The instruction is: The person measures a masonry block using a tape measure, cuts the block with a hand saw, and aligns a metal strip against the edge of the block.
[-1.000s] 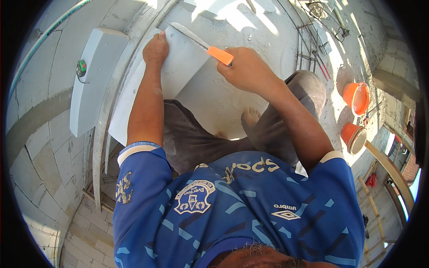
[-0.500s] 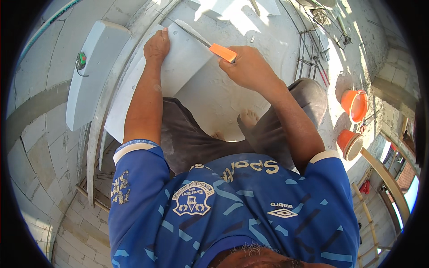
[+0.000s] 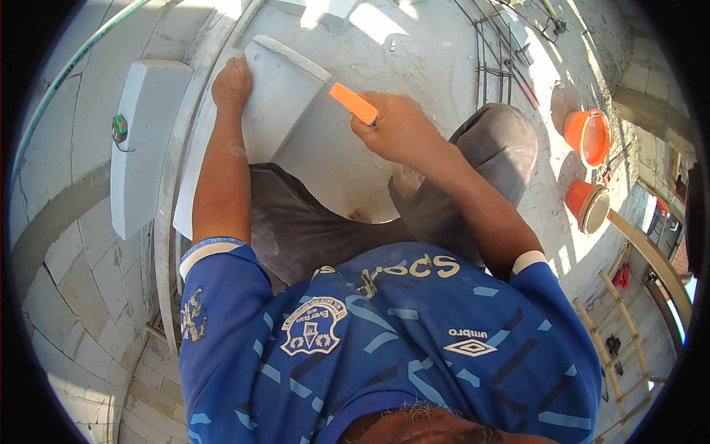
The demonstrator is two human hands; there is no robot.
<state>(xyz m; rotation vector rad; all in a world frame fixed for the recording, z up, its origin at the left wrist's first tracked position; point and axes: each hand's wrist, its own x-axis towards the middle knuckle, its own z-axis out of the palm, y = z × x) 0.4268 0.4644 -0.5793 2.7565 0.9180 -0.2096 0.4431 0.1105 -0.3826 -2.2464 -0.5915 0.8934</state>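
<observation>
My right hand [image 3: 396,126] is closed around the orange handle of a hand saw [image 3: 353,103]. The saw's thin blade runs up and left from the handle, along the far end of a pale block [image 3: 277,103]; how deep it sits in the block I cannot tell. At the block's far left side, my left hand [image 3: 233,83] grips the edge, fingers curled and thumb pointing forward. The block lies tilted in front of my bent left leg, and my left forearm covers part of it.
Left of the block, a green tape measure [image 3: 120,128] lies on another pale block [image 3: 151,148]. Two orange buckets [image 3: 588,138] stand at the right. Steel bar frames [image 3: 494,66] lie on the far right floor. A hose [image 3: 70,70] runs at the upper left.
The whole view has shifted and turned a little. Against the block, the saw handle has come slightly back to the right and nearer me. My left hand keeps its hold.
</observation>
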